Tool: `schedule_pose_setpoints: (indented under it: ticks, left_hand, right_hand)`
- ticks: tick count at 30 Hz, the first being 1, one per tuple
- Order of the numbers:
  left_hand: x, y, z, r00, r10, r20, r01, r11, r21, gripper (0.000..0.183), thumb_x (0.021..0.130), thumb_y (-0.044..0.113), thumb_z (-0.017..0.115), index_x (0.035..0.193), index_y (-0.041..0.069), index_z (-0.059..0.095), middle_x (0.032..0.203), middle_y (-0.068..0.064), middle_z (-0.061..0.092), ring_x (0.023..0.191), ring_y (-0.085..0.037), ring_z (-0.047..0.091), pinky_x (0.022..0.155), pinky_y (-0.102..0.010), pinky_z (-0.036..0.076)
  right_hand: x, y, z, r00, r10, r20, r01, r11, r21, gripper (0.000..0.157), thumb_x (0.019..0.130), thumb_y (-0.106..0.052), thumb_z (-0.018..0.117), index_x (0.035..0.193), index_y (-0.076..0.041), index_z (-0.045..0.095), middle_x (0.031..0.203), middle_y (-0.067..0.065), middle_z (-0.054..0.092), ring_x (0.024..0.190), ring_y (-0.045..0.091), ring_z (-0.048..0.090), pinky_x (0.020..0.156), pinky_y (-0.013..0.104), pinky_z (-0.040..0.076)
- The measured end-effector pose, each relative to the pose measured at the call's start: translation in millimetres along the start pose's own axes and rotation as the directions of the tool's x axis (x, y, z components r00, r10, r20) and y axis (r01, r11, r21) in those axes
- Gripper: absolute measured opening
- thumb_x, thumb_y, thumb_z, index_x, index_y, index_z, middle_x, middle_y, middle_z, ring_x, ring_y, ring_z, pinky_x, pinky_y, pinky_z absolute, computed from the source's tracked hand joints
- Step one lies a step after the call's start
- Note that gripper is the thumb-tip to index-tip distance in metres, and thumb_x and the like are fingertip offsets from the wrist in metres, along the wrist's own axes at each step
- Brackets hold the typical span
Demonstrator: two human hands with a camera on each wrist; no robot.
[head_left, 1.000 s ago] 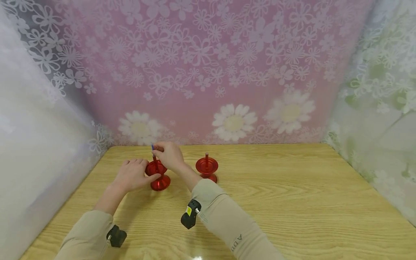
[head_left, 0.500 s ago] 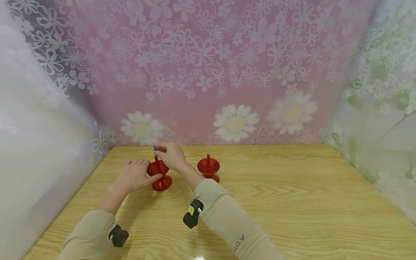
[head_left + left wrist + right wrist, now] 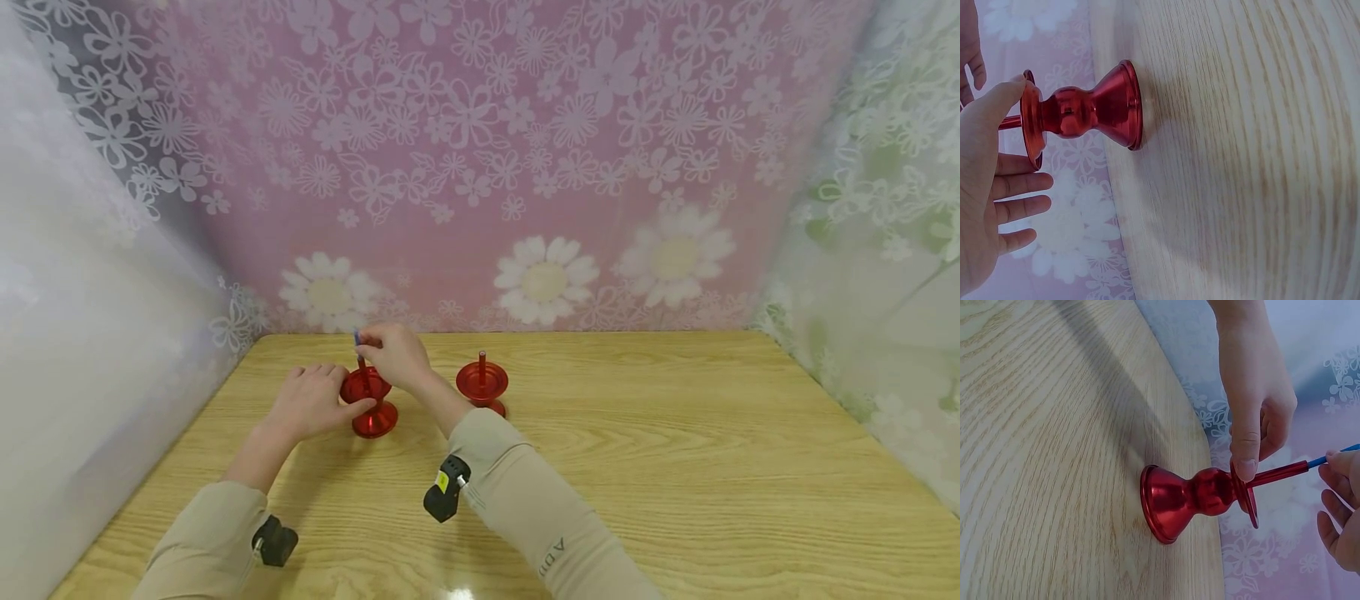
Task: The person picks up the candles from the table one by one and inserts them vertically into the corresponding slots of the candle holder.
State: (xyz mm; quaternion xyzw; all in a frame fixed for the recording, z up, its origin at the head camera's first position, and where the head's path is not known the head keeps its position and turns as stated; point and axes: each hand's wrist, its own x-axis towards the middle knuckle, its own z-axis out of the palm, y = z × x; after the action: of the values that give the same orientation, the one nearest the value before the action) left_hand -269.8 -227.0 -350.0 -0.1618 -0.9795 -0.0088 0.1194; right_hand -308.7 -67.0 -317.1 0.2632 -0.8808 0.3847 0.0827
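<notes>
The right hand (image 3: 397, 356) still pinches the blue stick (image 3: 1317, 462) atop the red candlestick (image 3: 1213, 491) the left hand (image 3: 309, 403) grips.

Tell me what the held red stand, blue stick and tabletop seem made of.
Red stand: likely polished metal, perhaps metallised plastic; sharp mirror-like highlights.
Blue stick: possibly plastic, finish unclear; evenly blue, little shows.
Tabletop: wood or wood-look laminate, slightly glossy; grain lines, bright glare.

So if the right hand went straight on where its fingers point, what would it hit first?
The blue stick: the right hand is pinching it. Past that, the way looks free, probably until the pink flowery cloth at the back, but depth is hard to judge.
</notes>
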Motion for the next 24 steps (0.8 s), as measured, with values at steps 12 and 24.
schedule_pose_setpoints:
  ticks: [12,24]
  left_hand:
    - [0.9,0.9,-1.4,1.000,-0.006,0.009,0.006,1.000,-0.001,0.047,0.082,0.059,0.056,0.081,0.012,0.054,0.070,0.002,0.048,0.083,-0.027,0.055,0.072,-0.044,0.036]
    - [0.5,0.5,-1.5,1.000,-0.008,0.009,0.008,1.000,0.000,0.047,0.081,0.059,0.056,0.079,0.013,0.052,0.070,0.002,0.048,0.082,-0.026,0.054,0.073,-0.045,0.036]
  right_hand:
    - [1.8,-5.9,-3.8,1.000,0.016,0.024,-0.014,0.995,-0.096,0.018,0.092,-0.024,0.059,0.104,-0.016,0.070,0.094,-0.004,0.067,0.083,0.009,0.060,0.060,0.019,0.043]
    - [1.2,-4.4,-0.7,1.000,0.029,0.000,-0.029,0.997,-0.076,0.017,0.091,-0.024,0.060,0.103,-0.018,0.071,0.092,-0.005,0.067,0.079,0.009,0.058,0.055,0.019,0.040]
